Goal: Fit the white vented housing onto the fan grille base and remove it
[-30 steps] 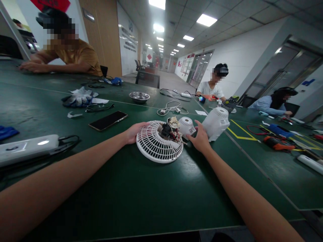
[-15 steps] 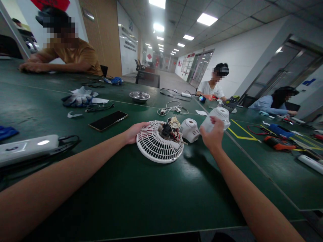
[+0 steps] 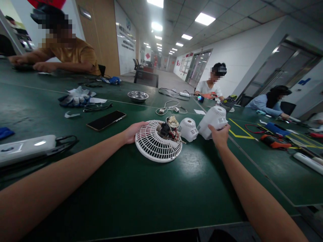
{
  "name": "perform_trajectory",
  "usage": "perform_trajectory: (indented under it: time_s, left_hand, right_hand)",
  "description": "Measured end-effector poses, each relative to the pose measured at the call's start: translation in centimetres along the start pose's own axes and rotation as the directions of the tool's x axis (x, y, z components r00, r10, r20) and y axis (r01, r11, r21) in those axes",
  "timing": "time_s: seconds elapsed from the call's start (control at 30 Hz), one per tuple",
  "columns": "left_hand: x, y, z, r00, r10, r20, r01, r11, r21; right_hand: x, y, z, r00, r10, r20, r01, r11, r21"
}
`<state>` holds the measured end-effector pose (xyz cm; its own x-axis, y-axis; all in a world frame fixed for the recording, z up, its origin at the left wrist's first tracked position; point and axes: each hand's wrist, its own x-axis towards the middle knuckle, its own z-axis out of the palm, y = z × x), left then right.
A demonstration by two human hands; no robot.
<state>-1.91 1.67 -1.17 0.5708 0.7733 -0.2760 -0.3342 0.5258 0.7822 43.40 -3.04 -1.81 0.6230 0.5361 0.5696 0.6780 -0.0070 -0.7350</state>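
Note:
A round white fan grille [image 3: 151, 150] lies on the green table [image 3: 141, 195], and my left hand [image 3: 134, 132] is closed on its left rim, the fingers partly hidden. On top of the grille sits a bare motor [image 3: 169, 130] with exposed wires. Just right of it stands a small white vented motor cover [image 3: 188, 129]. My right hand [image 3: 220, 135] grips a larger white plastic fan housing [image 3: 212, 118] from its near right side. That housing appears to rest on the table beside the small cover; its underside cannot be seen clearly.
A phone [image 3: 106, 120], a metal bowl [image 3: 137, 96], gloves [image 3: 75, 97] and a coiled white cable [image 3: 171, 108] lie beyond my hands. A white power strip [image 3: 27, 148] is at left, an orange-and-black meter [image 3: 275, 141] at right. Several people sit around the table.
My right hand has moved from the housing's upper side to its lower right side, and the housing has come down slightly. My left hand stays on the grille.

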Motion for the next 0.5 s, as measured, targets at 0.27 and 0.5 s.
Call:
perform_trajectory:
  time_s: [0.27, 0.5]
  left_hand:
    - [-0.04, -0.06, 0.01, 1.0, 0.009, 0.015, -0.009, 1.0, 0.0]
    - [-0.15, 0.01, 0.26, 1.0, 0.012, -0.017, -0.012, 1.0, -0.017]
  right_hand:
    - [0.27, 0.09, 0.09, 0.998, 0.031, -0.046, -0.029, 0.999, 0.038]
    - [0.24, -0.13, -0.07, 0.998, 0.048, -0.035, -0.048, 0.999, -0.003]
